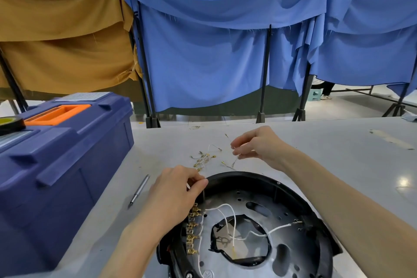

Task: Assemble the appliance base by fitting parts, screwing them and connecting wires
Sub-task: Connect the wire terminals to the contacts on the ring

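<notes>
Centrally, round black-rimmed metal appliance base (282, 190) at near table (338, 165) edge; left grip (178, 189) pinches white wire (187, 186) at its rim, right grip (259, 146) pinches thin wire (235, 161) above loose brass terminals (204, 158); blue plastic toolbox (67, 153) crowds left

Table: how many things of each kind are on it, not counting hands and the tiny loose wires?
Toolbox: 1
Tape roll (on the toolbox): 1
Pen-shaped tool: 1
Round base: 1
Total: 4

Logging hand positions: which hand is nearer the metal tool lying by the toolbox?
Left. The left hand is just right of the metal tool; the right hand lies much farther right.
</notes>
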### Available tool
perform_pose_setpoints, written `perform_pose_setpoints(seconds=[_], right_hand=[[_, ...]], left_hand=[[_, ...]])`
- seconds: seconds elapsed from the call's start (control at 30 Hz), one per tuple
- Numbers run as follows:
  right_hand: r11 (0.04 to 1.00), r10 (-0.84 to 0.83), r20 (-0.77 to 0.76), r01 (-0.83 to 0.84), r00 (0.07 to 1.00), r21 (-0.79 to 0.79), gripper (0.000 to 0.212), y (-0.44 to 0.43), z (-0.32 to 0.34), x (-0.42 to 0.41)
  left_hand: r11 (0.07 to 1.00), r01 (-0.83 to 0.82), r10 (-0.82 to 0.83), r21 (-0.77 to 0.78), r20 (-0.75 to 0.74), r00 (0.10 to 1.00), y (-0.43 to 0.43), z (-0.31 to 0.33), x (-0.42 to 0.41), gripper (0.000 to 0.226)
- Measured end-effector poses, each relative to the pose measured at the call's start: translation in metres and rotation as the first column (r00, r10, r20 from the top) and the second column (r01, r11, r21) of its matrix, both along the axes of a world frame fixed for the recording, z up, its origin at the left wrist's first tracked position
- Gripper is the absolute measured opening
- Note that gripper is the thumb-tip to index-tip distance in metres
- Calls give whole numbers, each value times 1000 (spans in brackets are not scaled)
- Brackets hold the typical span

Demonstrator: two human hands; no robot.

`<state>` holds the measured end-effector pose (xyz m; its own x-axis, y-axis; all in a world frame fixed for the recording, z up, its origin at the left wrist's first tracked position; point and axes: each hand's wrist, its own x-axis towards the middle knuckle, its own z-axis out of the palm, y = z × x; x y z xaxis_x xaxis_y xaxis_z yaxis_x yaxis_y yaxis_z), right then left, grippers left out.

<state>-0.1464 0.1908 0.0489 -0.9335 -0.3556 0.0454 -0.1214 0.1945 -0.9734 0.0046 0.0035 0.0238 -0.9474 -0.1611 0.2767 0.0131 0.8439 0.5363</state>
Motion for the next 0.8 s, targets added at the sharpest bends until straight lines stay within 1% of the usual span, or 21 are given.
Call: perform_pose_setpoints(seconds=[0.07, 0.13, 0.27, 0.43, 0.5, 0.57, 0.63, 0.7, 0.77, 0.8], right_hand=[[983, 79, 93, -62, 993, -173, 18, 4, 5, 9], [962, 138, 111, -106, 984, -253, 19, 5, 8, 18], [933, 205, 84, -169, 975, -319, 22, 6, 8, 32], [913, 246, 41, -217, 968, -345, 24, 5, 6, 48], [902, 265, 25, -239, 964, -359, 20, 7, 7, 54], [884, 296, 17, -267, 955, -384, 17, 9, 9, 59], [857, 347, 31, -304, 937, -416, 18, 11, 11, 65], [831, 407, 49, -347, 912, -434, 18, 11, 12, 71], [814, 451, 58, -384, 890, -436, 19, 11, 13, 76], [807, 469, 61, -399, 881, -435, 19, 12, 13, 78]], left_hand=[[1000, -4, 4, 2, 2, 1000, 0, 0, 0, 18], [1000, -7, 7, 1, 8, 1000, 0, 0, -1, 18], [1000, -5, 5, -15, 11, 1000, 0, 0, 0, 19], [1000, -7, 7, 7, 20, 1000, -1, 0, 0, 20], [997, 14, -12, 76, -23, 1000, 1, 2, 0, 23], [977, 64, -41, 204, -111, 993, 7, 7, 0, 29], [926, 137, -66, 352, -205, 976, 14, 14, 2, 30], [858, 222, -84, 463, -300, 950, 21, 23, 6, 25], [801, 291, -85, 523, -381, 921, 27, 31, 12, 21], [786, 310, -80, 534, -411, 908, 29, 33, 14, 19]])
